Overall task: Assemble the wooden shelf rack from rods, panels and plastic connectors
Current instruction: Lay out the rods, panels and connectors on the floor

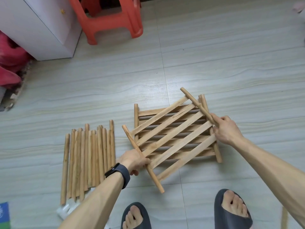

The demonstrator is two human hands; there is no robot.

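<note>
Head, L hand (134,160) & R hand (226,129) gripping slat panel (173,138)

Slatted wood panel (173,134) sits askew atop 2nd panel (151,111), loose rods (89,159) in row just left.

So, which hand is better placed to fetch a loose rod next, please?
Probably left: the left hand grips the upper panel beside the rod pile; the right hand holds its far rail.

readable text: none | blue packet (4,215) print: too blurred
</note>
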